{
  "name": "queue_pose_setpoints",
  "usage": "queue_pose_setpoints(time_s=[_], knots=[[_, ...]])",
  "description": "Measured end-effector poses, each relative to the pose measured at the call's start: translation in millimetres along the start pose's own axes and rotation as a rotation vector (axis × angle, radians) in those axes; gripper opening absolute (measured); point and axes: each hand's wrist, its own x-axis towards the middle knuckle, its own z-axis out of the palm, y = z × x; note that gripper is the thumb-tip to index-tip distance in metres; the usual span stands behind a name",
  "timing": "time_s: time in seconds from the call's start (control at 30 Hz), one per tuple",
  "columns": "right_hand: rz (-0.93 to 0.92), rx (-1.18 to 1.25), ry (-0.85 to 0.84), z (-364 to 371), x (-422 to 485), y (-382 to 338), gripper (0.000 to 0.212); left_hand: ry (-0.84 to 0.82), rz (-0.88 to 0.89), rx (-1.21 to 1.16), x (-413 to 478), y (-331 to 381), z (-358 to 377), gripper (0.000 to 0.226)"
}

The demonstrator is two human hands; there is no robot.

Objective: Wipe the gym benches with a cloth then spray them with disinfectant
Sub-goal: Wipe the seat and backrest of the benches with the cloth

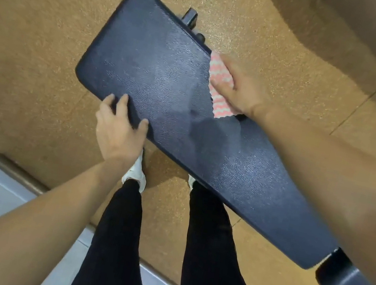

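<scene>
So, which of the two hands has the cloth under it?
The right hand, pressing the pink-and-white cloth on the bench at its far edge; the left hand holds the near edge, with no cloth.

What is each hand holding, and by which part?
Left hand grips the bench by its near edge. Right hand presses the cloth flat at the far edge.
</scene>
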Motion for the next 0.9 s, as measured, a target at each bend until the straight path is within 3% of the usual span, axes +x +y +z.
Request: queue_pose_setpoints(time_s=[0.23,0.4,0.9], knots=[[0.107,0.038,-0.020,5.4,-58.7,50.4,0.076,-0.090,0.008,0.075,-78.3,44.1,48.1,0.097],[0.146,0.009,0.056,9.3,-83.8,60.6,0.070,-0.153,0.057,0.125,-90.1,53.1,69.6,0.126],[0.355,-0.050,0.159,30.5,-155.9,108.5,0.072,-0.055,0.122,0.193,-99.2,48.6,77.4,0.119]])
